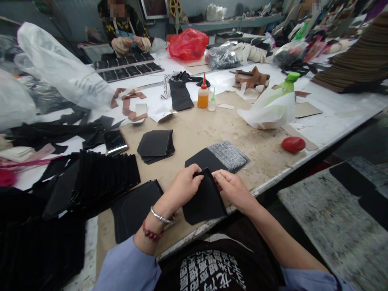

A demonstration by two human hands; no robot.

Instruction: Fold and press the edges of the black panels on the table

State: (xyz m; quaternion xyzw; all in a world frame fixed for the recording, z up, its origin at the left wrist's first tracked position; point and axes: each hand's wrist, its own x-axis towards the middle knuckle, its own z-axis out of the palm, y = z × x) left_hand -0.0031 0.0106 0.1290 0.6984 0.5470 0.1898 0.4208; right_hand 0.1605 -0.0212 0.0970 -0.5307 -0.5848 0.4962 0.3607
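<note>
Centrally: black fabric piece (203,198), held over near edge of worktable (197,129), top edge pinched by 2 hands. Left hand (182,186): fingers curled closed on upper left corner. Right hand (232,186): thumb and fingers closed on upper right edge. Just beyond: grey felt pads (228,154). Further left: stack of black cut pieces (156,145), smartphone (115,141) beside it. Farther: orange glue bottle (203,96). Right: red oval object (293,144). Far end: co-worker's hands (130,43).
</note>
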